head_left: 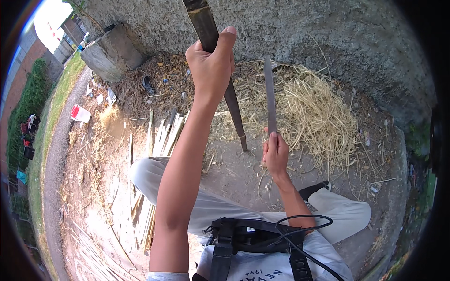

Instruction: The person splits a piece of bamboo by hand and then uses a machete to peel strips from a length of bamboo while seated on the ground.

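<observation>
My left hand (212, 65) is raised in front of me, its fingers wrapped round a dark bamboo pole (234, 110) with pale rings at its joints. The pole leans through the fist, its lower end close to the ground and its upper end running out of view at the top. To the right and lower, my right hand (275, 152) grips a machete (270, 93). Its long, straight grey blade points up and away from me, apart from the pole. Most of the machete's handle is hidden by my fingers.
A heap of pale shavings (318, 117) lies right of the machete, against a rough wall (328, 33). Split bamboo strips (164, 136) lie by my left knee. Farther left are a white container with a red lid (80, 113) and a concrete block (110, 54). My legs are folded beneath my arms.
</observation>
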Motion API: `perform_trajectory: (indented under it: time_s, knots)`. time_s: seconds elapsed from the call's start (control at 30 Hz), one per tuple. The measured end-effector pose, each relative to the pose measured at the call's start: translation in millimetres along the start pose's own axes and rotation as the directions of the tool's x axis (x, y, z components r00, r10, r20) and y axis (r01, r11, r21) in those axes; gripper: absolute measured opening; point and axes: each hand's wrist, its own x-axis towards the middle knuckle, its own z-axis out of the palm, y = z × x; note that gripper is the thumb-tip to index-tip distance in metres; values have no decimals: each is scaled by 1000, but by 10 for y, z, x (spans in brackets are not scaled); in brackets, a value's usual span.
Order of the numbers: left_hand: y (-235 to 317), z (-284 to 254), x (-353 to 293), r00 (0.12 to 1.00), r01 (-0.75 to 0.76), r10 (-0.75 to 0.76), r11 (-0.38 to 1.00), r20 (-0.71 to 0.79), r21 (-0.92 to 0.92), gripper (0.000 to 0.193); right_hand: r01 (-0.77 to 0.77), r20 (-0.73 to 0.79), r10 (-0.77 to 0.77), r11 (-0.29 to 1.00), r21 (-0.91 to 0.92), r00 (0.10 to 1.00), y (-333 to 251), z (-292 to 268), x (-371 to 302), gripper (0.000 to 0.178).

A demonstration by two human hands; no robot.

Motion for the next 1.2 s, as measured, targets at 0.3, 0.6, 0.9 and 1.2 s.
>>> perform_trajectory:
  time_s: [0.3, 0.6, 0.9, 1.2]
  knots:
    - [22, -3, -68, 998, -34, 35, 999, -47, 17, 32, -21, 182, 142, 840, -543, 973, 890, 67, -192, 31]
    - [60, 29, -101, 999, -5, 8, 998, -35, 61, 35, -19, 176, 127, 859, -511, 976, 888, 35, -204, 33]
    - [46, -22, -75, 999, -9, 10, 1000, -45, 24, 31, 136, 146, -103, 961, -239, 984, 138, 260, -301, 27]
    - [49, -106, 2, 997, -68, 67, 997, -28, -30, 34, 122, 202, -25, 865, -486, 979, 728, 217, -221, 27]
